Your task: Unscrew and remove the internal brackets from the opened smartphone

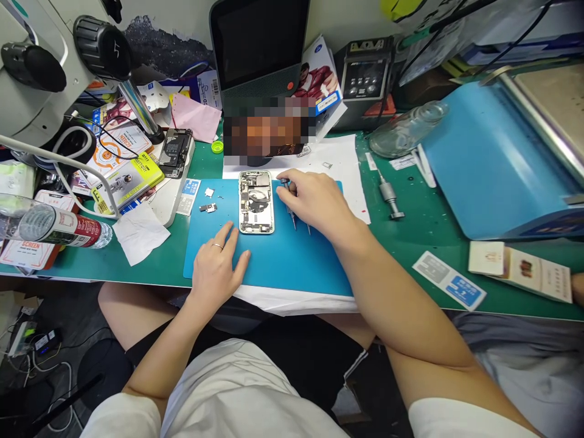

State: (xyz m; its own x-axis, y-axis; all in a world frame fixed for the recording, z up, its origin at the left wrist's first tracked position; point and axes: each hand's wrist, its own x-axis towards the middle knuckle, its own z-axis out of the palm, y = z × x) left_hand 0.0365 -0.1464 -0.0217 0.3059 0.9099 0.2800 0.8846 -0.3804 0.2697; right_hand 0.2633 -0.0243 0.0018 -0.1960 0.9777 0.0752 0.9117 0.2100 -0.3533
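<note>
An opened phone (256, 202) with its inner parts showing lies on the blue mat (274, 267). My left hand (216, 267) rests on the mat below and left of the phone, its fingers spread and holding nothing. To the phone's right, my right hand (314, 198) has thumb and fingers closed about the top of a small screwdriver (291, 214). The tip of a second slim tool (309, 230) shows under that hand; the rest of it is hidden. A small metal plate (209, 192) and a small phone part (208, 208) lie left of the phone.
Another screwdriver (387, 194) lies on the green table right of the mat. A glass jar (406, 131) rests on its side farther back. A microscope stand (139, 109), a clear plastic bottle (64, 225) and boxes crowd the left. A blue-topped machine (479, 158) stands right.
</note>
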